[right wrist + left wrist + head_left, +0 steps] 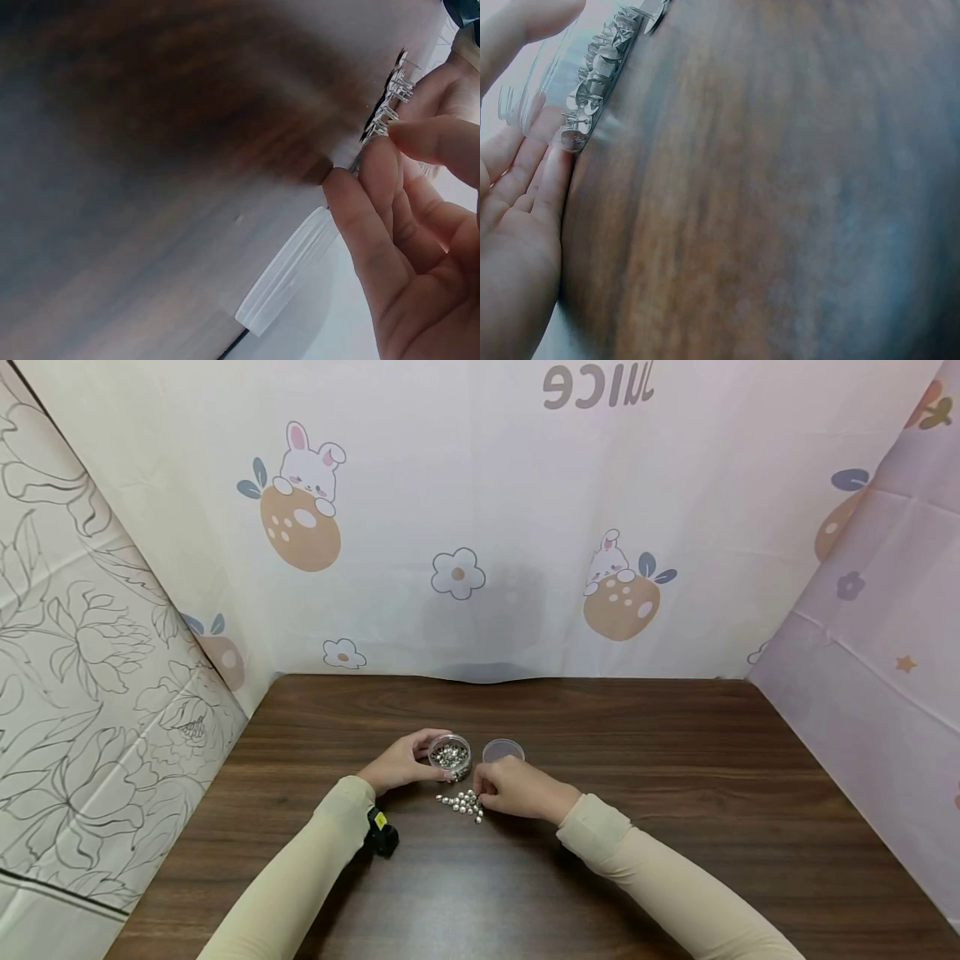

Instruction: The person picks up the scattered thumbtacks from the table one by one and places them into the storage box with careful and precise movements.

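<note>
A clear round jar [460, 742] of silver thumbtacks [596, 79] stands on the wooden table. My left hand [403, 762] holds it from the left, thumb at the near side and fingers around the far side. A small loose pile of thumbtacks [463, 803] lies just in front of the jar. At the pile's right edge is my right hand [519, 788], its thumb and fingertips close together. In the right wrist view the fingertips [382, 161] overlap the pile; I cannot tell whether a tack is between them.
Behind the right hand, a clear round lid [504, 747] lies on the table [675, 760], to the right of the jar. A black device with a yellow mark [382, 835] sits at the left wrist. A printed curtain [510, 527] hangs behind the table's far edge.
</note>
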A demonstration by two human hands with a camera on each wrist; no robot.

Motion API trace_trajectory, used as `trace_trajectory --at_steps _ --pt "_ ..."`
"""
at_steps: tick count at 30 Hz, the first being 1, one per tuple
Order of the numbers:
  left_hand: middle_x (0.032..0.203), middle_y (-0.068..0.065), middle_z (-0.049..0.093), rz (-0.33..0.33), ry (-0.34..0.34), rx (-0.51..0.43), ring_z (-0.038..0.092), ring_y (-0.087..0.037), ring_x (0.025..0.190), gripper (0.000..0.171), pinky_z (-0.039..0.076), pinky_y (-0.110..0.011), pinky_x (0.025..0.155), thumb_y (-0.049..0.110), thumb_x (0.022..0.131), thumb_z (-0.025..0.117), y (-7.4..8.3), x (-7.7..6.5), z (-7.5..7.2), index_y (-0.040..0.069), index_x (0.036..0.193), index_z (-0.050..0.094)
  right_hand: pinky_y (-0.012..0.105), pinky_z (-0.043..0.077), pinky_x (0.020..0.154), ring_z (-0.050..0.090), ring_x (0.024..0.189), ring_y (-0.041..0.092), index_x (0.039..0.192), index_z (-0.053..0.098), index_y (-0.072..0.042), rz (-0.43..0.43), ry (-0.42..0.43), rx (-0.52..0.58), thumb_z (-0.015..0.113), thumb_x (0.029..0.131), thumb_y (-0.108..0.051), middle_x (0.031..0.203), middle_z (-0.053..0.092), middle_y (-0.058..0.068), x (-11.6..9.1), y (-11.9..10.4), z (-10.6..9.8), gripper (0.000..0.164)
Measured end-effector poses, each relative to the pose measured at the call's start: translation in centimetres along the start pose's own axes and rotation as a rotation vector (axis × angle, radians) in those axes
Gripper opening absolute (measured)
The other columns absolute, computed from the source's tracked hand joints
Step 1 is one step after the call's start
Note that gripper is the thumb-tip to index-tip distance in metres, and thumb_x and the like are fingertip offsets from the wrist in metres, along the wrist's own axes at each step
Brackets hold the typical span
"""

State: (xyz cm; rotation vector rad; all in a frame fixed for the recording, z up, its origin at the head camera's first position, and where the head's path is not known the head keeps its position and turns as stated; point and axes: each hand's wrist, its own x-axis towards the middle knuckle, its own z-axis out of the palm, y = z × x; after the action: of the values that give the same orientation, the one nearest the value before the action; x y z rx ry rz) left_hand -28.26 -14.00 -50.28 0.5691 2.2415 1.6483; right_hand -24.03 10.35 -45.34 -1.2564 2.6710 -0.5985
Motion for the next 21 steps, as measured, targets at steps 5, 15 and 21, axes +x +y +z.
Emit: trace_trajectory --at_steps 5,15,21 --pt "0.121 -0.004 0.06 -0.005 0.003 0.002 0.053 -0.014 0.11 0.068 0.045 -0.045 0.094 0.022 0.07 0.083 0.04 -0.02 0.01 0.026 0.13 0.05 0.02 0.044 0.052 0.048 0.057 0.001 0.081 0.063 -0.013 -0.008 -0.022 -0.044 0.066 0.081 -0.009 0.065 0.054 -0.01 0.08 -0.3 -0.18 0.005" --pt "0.122 -0.003 0.059 -0.004 -0.004 0.013 0.053 -0.014 0.111 0.069 0.045 -0.045 0.094 0.023 0.07 0.082 0.05 -0.02 -0.03 0.027 0.131 0.049 0.018 0.04 0.05 0.043 0.053 0.001 0.074 0.059 -0.016 -0.01 -0.027 -0.12 0.062 0.085 -0.009 0.062 0.05 -0.011 0.21 -0.68 -0.16 0.013" --pt "0.122 -0.004 0.059 0.0 -0.005 0.003 0.053 -0.014 0.111 0.069 0.045 -0.044 0.094 0.023 0.07 0.083 0.16 -0.05 -0.04 0.025 0.131 0.049 0.019 0.039 0.048 0.042 0.051 0.001 0.075 0.058 -0.014 -0.02 -0.001 -0.126 0.059 0.087 -0.009 0.061 0.049 -0.01 0.27 -0.68 -0.12 0.014"
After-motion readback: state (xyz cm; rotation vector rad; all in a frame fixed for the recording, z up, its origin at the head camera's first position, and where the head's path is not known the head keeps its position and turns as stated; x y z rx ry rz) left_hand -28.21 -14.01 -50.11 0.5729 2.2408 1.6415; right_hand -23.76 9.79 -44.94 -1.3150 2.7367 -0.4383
